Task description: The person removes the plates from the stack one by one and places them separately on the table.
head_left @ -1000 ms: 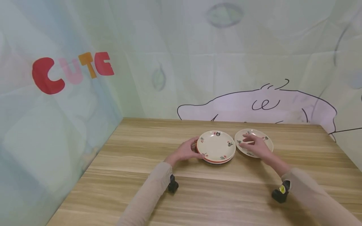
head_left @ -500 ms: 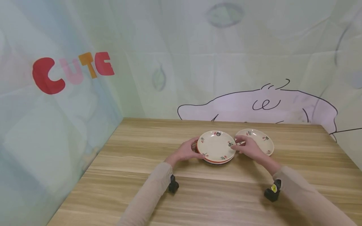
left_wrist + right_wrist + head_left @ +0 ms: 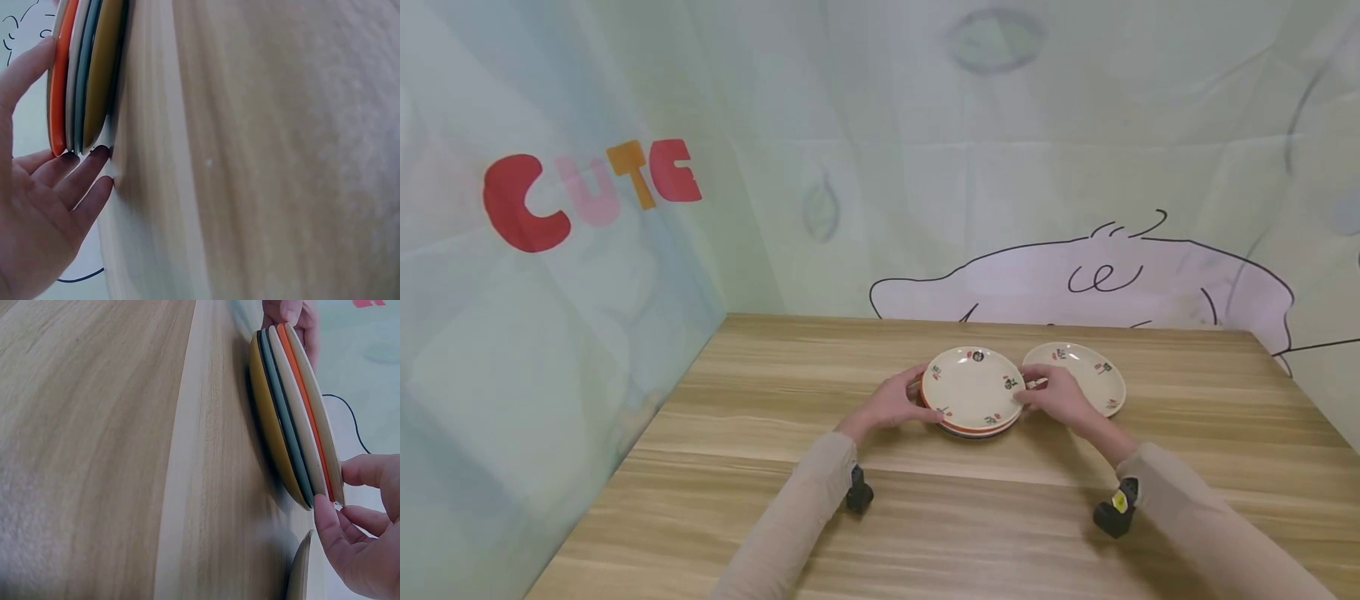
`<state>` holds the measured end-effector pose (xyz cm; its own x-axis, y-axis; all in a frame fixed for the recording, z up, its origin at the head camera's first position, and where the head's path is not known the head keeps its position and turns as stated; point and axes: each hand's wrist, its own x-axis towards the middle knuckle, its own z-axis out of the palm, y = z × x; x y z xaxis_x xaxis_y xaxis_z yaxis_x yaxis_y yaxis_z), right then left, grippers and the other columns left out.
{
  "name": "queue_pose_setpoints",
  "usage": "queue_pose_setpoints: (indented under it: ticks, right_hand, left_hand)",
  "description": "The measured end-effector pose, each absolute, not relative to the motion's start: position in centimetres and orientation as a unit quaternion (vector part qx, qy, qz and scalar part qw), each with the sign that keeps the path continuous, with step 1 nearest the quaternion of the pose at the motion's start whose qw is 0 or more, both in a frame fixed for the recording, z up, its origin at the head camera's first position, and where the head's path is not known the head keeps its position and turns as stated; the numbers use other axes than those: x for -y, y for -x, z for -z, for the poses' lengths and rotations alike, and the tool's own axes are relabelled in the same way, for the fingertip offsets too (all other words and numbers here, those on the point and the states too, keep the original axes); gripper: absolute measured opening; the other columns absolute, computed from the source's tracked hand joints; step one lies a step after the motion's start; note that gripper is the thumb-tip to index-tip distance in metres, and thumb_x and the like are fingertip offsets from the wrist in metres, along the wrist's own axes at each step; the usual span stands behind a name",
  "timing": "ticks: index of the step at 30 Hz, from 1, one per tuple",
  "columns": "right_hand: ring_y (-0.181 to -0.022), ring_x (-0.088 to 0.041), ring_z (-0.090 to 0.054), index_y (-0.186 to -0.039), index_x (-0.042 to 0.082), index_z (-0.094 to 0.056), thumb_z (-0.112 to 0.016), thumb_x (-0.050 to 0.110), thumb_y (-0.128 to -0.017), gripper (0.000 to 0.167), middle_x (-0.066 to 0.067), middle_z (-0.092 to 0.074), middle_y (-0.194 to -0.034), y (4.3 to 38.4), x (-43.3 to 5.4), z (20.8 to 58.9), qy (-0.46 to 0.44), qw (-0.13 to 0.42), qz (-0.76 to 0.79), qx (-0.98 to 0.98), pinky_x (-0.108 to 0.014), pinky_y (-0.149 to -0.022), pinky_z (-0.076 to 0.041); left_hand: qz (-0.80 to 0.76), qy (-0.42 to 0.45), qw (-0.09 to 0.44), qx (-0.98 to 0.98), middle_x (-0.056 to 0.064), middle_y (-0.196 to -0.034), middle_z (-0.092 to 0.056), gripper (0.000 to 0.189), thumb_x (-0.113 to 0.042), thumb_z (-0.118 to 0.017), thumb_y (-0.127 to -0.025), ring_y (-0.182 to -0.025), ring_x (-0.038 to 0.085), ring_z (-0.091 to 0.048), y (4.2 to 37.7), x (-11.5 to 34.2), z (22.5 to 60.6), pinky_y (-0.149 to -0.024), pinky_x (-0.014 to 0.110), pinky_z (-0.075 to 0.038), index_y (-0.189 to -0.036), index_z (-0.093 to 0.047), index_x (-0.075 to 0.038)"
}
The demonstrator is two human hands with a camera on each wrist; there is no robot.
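Observation:
A stack of round plates (image 3: 973,387) sits on the wooden table, a cream plate with small printed pictures on top. From the side, orange, white, teal and mustard-yellow layers show under it. My left hand (image 3: 891,400) holds the stack's left edge, thumb at the upper rims and fingertips (image 3: 100,153) along the side. At the opposite edge, my right hand (image 3: 1060,396) grips the rims of the upper plates between thumb and fingers (image 3: 365,469). A second printed cream plate (image 3: 1097,375) lies flat just right of the stack, partly hidden behind my right hand.
The wooden table (image 3: 850,533) stretches in front of the stack and to both sides. Printed cloth hangs behind it and along the left, with the word CUTE (image 3: 520,204) and a line-drawn figure (image 3: 1150,283).
My right hand has moved left, from above the separate cream plate to the stack's right edge, and now grips there. The left hand and the plates have stayed in place.

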<state>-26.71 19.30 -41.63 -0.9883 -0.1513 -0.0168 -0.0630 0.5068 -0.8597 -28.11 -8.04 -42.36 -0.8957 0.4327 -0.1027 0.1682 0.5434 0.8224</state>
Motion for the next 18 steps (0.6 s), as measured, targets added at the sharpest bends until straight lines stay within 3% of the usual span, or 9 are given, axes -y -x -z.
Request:
queue_pose_setpoints:
  ticks: [10, 18]
  right_hand:
    - [-0.086, -0.021, -0.059, -0.125, -0.014, -0.043, -0.063, 0.003, -0.079, 0.054, -0.029, -0.053, -0.113, 26.64, -19.41, 41.50, 0.055, 0.048, 0.497, -0.865, -0.023, -0.066, -0.054]
    - [-0.090, -0.023, -0.059, -0.128, -0.014, -0.040, -0.061, 0.003, -0.080, 0.055, -0.032, -0.051, -0.116, 26.76, -19.82, 41.69, 0.053, 0.052, 0.503, -0.861, -0.022, -0.068, -0.054]
  left_hand:
    - [-0.421, -0.180, 0.142, -0.877, 0.006, -0.143, -0.036, 0.092, -0.032, -0.079, -0.069, -0.128, 0.020, -0.038, 28.18, 7.96, 42.44, -0.107, 0.033, -0.029, -0.143, -0.028, -0.014]
    - [-0.414, -0.176, 0.138, -0.883, 0.007, -0.144, -0.034, 0.094, -0.034, -0.079, -0.069, -0.127, 0.023, -0.038, 28.09, 8.01, 42.38, -0.106, 0.035, -0.030, -0.143, -0.026, -0.012]
